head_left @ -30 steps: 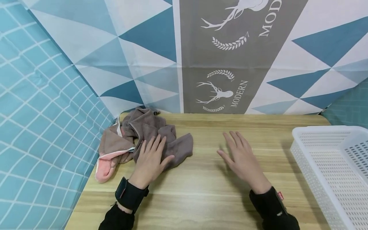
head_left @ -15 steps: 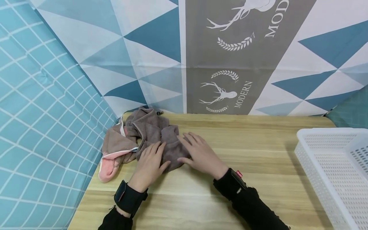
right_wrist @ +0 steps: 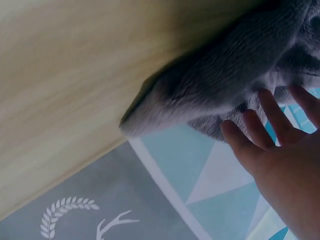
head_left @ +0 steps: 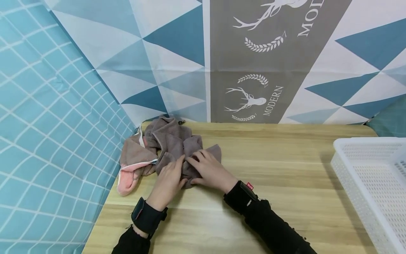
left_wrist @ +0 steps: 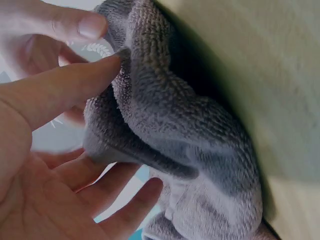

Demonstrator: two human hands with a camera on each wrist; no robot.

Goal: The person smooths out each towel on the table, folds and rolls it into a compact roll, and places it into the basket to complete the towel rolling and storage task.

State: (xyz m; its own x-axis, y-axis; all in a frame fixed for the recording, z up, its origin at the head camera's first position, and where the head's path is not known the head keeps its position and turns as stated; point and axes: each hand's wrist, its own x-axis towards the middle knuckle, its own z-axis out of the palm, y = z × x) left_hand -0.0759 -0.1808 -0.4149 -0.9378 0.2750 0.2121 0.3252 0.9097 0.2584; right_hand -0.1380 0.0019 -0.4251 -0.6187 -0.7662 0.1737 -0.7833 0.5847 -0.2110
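A crumpled grey-brown plush garment (head_left: 171, 139) with pink lining and white edging lies at the table's left side. My left hand (head_left: 168, 181) is at its near edge. In the left wrist view, a fold of the plush cloth (left_wrist: 155, 95) sits between that hand's thumb and fingers, pinched there. My right hand (head_left: 214, 173) is just beside it, its fingertips on the same garment. In the right wrist view, the right fingers (right_wrist: 255, 135) are slightly bent and touch the cloth; the thumb is out of sight there. The garment's full shape is hidden by its folds.
A white perforated plastic basket (head_left: 358, 183) stands on the right of the wooden table (head_left: 279, 169). A blue grid-patterned cloth (head_left: 57, 141) hangs along the left side. Behind the table is a patterned backdrop (head_left: 177, 70) with triangles and deer prints.
My right hand has come leftward across the table onto the garment, close to the left hand. The left hand has drawn its fingers in at the cloth. The head view has shifted slightly.
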